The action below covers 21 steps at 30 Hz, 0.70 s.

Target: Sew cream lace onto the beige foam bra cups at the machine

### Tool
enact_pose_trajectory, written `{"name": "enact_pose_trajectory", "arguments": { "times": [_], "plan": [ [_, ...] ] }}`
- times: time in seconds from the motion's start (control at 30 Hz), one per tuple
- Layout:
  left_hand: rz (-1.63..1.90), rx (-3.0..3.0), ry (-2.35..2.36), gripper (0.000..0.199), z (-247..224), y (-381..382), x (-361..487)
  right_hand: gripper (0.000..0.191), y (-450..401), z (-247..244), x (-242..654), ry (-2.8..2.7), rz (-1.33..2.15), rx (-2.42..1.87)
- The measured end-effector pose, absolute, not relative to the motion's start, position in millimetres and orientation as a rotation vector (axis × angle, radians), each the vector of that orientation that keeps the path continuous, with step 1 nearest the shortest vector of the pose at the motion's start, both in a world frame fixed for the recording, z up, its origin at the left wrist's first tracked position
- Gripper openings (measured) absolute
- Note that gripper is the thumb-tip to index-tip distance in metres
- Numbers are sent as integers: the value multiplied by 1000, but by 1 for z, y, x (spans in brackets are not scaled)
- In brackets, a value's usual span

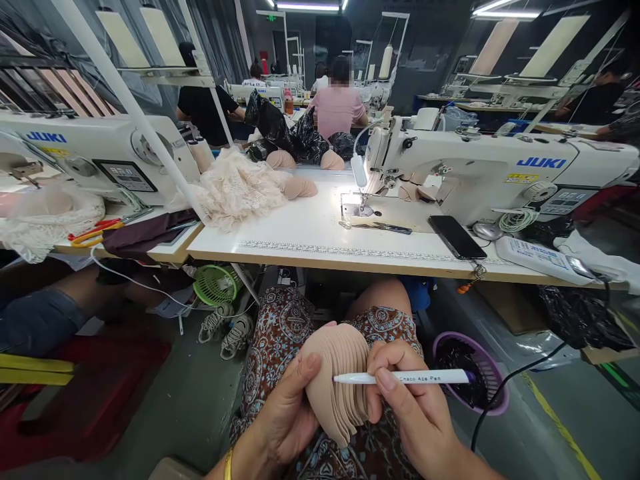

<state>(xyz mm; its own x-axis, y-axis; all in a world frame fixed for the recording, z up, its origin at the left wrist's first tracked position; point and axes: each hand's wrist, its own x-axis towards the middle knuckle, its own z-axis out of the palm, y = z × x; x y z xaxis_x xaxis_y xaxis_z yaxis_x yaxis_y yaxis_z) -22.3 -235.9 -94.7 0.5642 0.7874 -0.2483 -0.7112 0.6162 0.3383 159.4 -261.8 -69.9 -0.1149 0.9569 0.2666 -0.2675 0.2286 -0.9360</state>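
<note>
Holding a stack of beige pads in the left hand, thumb pressed to the outermost face, below the near edge of the white table and over a patterned skirt. Pinching a white pen between thumb and fingers of the right hand, also below the table's near edge, with the pointed end directed at the fanned edges. Cannot tell whether touching the pads or just short of them.

Judging by this view: already gathered into one stack, already spread so that edge after edge shows in steps, already matched with the pen. Seemingly in the middle of handling this stack, not finished with it. Impossible to make out any ink on the pads, so no telling how many, if any, bear a mark.

Lying farther back on the table, beside a heap of lace, another pile of pads; near the table's back edge, two more piles. Cannot tell whether dealt with or waiting. Standing on the table's right part, a sewing machine with a lit lamp and no hand at it.
</note>
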Motion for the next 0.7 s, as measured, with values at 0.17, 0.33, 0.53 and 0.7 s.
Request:
{"name": "enact_pose_trajectory", "arguments": {
  "times": [0.17, 0.33, 0.53, 0.7],
  "plan": [
    [893, 202, 406, 62, -93, -236, -22, 20, -262, -70, 161, -1218, 1193, -766],
    [899, 206, 419, 63, -93, -237, -20, 22, -265, -73, 162, -1258, 1219, -825],
    [914, 222, 391, 60, -93, -237, -19, 20, -265, -76, 159, -1256, 1282, -791],
    [906, 218, 382, 60, -93, -236, -18, 21, -263, -71, 159, -1179, 1258, -739]
  ]
}}
